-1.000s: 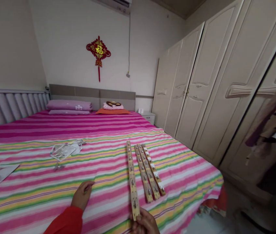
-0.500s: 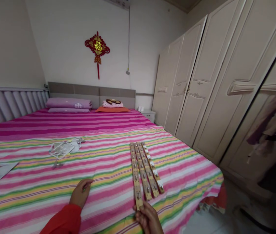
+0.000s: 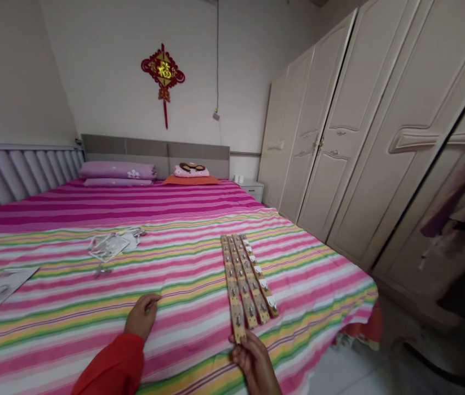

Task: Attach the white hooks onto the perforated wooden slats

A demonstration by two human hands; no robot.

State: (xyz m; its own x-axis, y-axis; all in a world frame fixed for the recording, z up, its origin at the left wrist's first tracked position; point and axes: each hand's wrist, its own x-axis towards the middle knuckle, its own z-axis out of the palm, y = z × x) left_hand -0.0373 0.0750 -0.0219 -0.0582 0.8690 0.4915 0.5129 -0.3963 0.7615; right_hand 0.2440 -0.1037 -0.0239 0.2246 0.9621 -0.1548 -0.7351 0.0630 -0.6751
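Several narrow wooden hook strips (image 3: 242, 271) lie side by side on the striped sheet, running away from me. Small metal hooks are spaced along them, and the rightmost strip carries white round pieces. My right hand (image 3: 251, 354) pinches the near end of the leftmost hook strip (image 3: 235, 307) between thumb and fingers. That strip sticks out a little closer to me than its neighbours. Left of the strips, my left hand (image 3: 142, 315) rests on the sheet with its fingers curled closed, and nothing shows in them.
Clear plastic packaging (image 3: 113, 244) lies on the bed, with small metal pieces (image 3: 103, 270) near it. A flat plastic packet (image 3: 0, 291) is at the left. Folded bedding (image 3: 119, 170) sits by the headboard (image 3: 142, 151). Wardrobes (image 3: 351, 164) line the right side.
The view has tilted slightly downward. The near end of the leftmost strip, in my right hand, has come slightly nearer to its neighbour. My left hand looks much the same.
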